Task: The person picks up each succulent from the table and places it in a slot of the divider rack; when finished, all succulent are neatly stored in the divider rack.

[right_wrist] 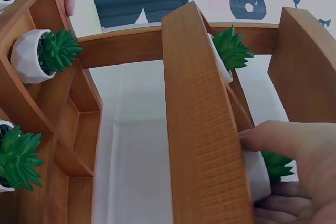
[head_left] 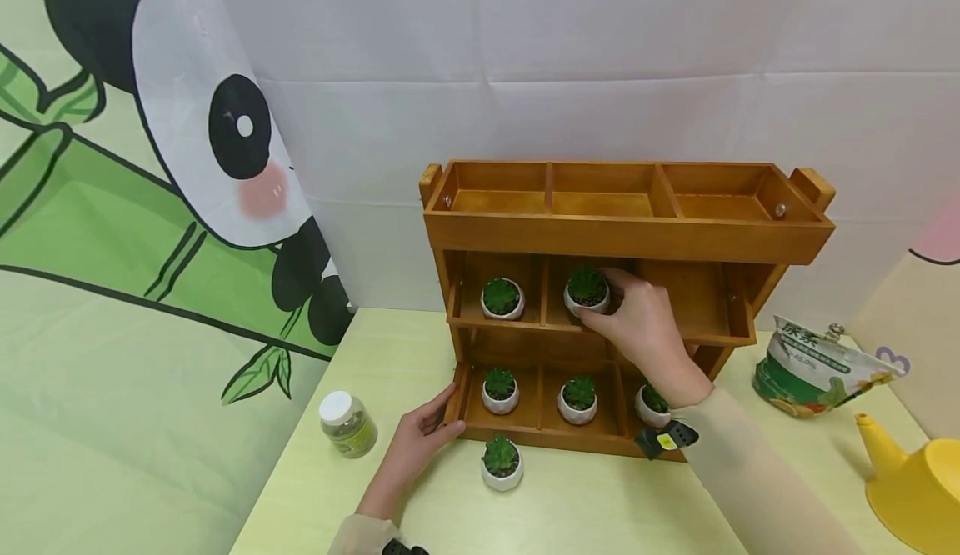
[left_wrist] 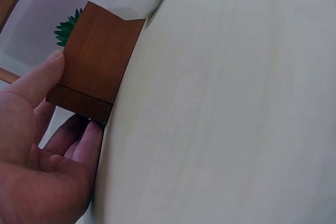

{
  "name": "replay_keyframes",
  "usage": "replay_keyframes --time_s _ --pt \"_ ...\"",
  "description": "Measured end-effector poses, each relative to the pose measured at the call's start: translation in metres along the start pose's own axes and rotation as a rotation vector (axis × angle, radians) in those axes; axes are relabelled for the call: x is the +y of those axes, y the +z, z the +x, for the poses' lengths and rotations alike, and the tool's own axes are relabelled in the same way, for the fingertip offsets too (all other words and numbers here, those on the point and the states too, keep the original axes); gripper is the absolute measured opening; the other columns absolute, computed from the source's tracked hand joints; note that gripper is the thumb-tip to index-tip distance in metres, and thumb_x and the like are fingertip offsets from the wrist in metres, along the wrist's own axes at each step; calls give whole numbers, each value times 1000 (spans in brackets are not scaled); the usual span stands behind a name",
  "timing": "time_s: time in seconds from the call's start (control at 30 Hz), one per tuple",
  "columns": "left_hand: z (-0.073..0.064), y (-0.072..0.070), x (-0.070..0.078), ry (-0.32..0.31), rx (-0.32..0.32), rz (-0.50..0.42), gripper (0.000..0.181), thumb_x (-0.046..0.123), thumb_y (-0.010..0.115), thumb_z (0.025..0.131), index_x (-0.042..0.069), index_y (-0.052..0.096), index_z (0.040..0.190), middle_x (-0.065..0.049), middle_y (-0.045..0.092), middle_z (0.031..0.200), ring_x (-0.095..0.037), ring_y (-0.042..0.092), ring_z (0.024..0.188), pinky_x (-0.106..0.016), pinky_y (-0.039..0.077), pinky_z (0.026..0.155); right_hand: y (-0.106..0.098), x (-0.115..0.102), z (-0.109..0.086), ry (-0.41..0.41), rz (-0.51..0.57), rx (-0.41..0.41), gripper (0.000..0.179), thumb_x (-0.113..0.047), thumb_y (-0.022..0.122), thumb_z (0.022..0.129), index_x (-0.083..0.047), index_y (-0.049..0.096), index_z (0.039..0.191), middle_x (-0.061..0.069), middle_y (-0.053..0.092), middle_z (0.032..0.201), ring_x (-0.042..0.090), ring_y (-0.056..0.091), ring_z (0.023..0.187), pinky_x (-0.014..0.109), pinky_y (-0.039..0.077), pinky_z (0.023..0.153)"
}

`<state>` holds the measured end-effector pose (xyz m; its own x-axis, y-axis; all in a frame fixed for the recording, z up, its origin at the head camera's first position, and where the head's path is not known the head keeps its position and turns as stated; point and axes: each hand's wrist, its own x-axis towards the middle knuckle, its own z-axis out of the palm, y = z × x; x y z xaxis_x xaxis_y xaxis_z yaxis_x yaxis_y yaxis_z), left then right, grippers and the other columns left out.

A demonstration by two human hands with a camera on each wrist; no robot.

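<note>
A three-tier wooden shelf (head_left: pixel 630 237) stands against the back cloth. My right hand (head_left: pixel 643 322) grips a small potted succulent (head_left: pixel 585 287) by its white pot in the middle compartment of the middle tier. In the right wrist view the tier's front board partly hides that pot (right_wrist: pixel 255 176). Another succulent (head_left: pixel 502 298) sits in the compartment to its left. At the lower left corner, my left hand (head_left: pixel 416 445) holds the end of the bottom tier (left_wrist: pixel 97 51), thumb and fingers on either side. Just before the shelf, a succulent (head_left: pixel 502 463) stands on the table.
Several succulents (head_left: pixel 577 399) occupy the bottom tier, one partly behind my right wrist. A lidded jar (head_left: pixel 348 424) stands at the left. To the right are a clipped white and green bag (head_left: pixel 813 369) and a yellow watering can (head_left: pixel 918 488).
</note>
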<state>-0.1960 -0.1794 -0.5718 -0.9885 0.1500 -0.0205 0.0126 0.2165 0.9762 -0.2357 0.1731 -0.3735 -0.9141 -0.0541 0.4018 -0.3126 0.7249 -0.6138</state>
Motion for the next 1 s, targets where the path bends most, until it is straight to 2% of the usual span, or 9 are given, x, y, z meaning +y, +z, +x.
replay_keyframes --time_s 0.37,0.8,1.0 --pt "-1 0 0 1 0 -4 63 13 79 95 25 56 153 -5 48 158 -32 45 145 -45 43 114 -3 -6 -1 40 -29 -31 59 -21 88 82 3 65 131 21 70 119 38 66 104 55 57 92" --pt "0 0 1 10 -5 -1 63 14 79 96 25 56 153 -4 48 158 -30 44 145 -45 41 115 -4 -8 -6 30 -45 -11 59 -22 90 84 6 65 130 23 70 120 40 67 106 56 57 93" --pt "2 0 -3 19 -10 3 64 15 79 95 24 55 154 -5 47 158 -31 45 144 -42 44 113 -5 -9 -7 24 -61 -11 60 -24 91 83 5 66 130 23 70 121 40 68 104 56 58 92"
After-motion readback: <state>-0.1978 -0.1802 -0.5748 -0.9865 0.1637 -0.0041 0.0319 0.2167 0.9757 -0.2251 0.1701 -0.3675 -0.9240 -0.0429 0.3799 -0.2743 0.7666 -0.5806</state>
